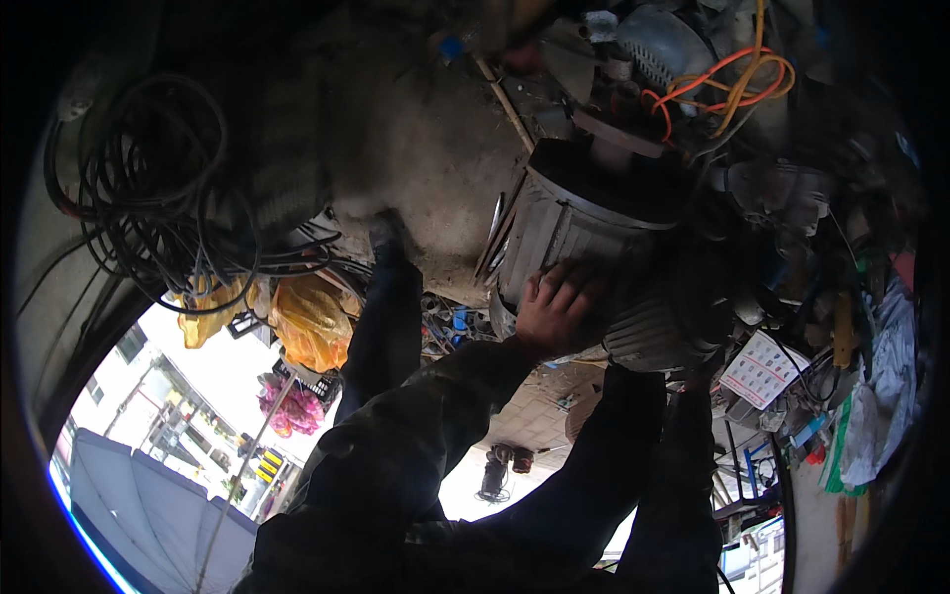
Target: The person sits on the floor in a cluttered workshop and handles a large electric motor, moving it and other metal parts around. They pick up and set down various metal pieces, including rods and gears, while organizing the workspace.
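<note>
A big electric motor (571, 230) with a finned metal housing stands before me, a round flange (616, 134) on its shaft end. My left hand (560, 308) lies against the lower side of the housing, fingers bent over it, the tips lost in shadow. Just below and to the right is a ribbed, rounded metal body (646, 338); whether it belongs to the same motor I cannot tell. My right hand (701, 371) reaches up beside that ribbed body and is mostly hidden in the dark.
Coiled black cable (171, 193) hangs at the left, above yellow plastic bags (312, 319). Orange cord (742, 82) loops at the upper right. Cluttered parts and a printed sheet (764, 370) lie to the right. A wooden stick (505, 104) lies on the concrete floor (438, 178).
</note>
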`<state>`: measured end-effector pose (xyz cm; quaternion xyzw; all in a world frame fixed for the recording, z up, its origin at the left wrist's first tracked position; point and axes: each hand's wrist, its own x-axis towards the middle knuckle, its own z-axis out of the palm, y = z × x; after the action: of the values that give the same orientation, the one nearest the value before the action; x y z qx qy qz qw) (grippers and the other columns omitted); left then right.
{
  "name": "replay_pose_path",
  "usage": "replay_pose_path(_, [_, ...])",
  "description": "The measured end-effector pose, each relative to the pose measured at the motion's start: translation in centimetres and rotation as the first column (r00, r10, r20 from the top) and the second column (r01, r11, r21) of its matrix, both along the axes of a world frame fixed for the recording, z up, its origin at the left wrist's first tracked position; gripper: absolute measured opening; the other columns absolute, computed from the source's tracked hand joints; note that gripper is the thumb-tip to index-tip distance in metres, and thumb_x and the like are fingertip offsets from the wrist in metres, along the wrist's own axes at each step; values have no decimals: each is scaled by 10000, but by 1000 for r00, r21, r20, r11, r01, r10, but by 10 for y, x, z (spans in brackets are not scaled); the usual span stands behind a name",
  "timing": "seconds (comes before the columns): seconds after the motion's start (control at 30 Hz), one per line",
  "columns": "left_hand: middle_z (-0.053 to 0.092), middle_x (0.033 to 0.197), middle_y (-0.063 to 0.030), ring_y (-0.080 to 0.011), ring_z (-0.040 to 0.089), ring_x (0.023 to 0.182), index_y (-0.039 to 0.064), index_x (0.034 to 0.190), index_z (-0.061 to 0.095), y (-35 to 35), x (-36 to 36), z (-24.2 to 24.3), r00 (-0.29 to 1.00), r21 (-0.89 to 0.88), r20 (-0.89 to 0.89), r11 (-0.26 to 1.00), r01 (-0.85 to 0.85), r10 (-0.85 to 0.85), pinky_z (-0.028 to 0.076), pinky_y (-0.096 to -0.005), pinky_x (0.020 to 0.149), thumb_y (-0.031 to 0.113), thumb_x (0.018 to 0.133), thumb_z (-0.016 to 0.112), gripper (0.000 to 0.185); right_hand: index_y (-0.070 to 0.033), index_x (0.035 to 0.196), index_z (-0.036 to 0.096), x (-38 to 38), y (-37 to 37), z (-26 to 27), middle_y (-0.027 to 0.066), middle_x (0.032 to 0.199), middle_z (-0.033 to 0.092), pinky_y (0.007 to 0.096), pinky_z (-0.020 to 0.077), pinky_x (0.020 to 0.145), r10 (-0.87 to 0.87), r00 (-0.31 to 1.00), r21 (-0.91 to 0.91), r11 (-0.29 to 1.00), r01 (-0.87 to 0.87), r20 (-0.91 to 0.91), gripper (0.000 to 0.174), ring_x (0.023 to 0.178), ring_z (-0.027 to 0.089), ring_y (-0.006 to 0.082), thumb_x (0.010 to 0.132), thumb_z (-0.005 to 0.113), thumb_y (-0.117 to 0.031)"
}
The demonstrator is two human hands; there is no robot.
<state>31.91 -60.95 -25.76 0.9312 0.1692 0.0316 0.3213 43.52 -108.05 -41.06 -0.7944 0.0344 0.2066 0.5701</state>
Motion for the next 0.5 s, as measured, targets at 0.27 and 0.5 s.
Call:
replay_pose_path(0.27, [519, 1393, -108, -337, 458, 1300, 144, 1400, 535, -4, -2, -7, 999, 80, 16, 996, 30, -31, 376, -542, 965, 512, 713, 798, 823, -18, 1560, 322, -10, 21, 13, 130, 1580, 397, 414, 326, 1184, -135, 975, -119, 980, 158, 177, 634, 1423, 409, 255, 1081, 435, -417])
replay_pose_path(0.5, [552, 1332, -125, -349, 482, 1247, 141, 1310, 580, -5, 8, -6, 999, 162, 23, 986, 37, -41, 394, -531, 958, 460, 725, 790, 699, -35, 1520, 403, 2, 21, 0, 123, 1521, 468, 400, 368, 1141, -460, 812, 180, 820, 544, -360, 583, 1395, 440, 252, 1072, 417, -407])
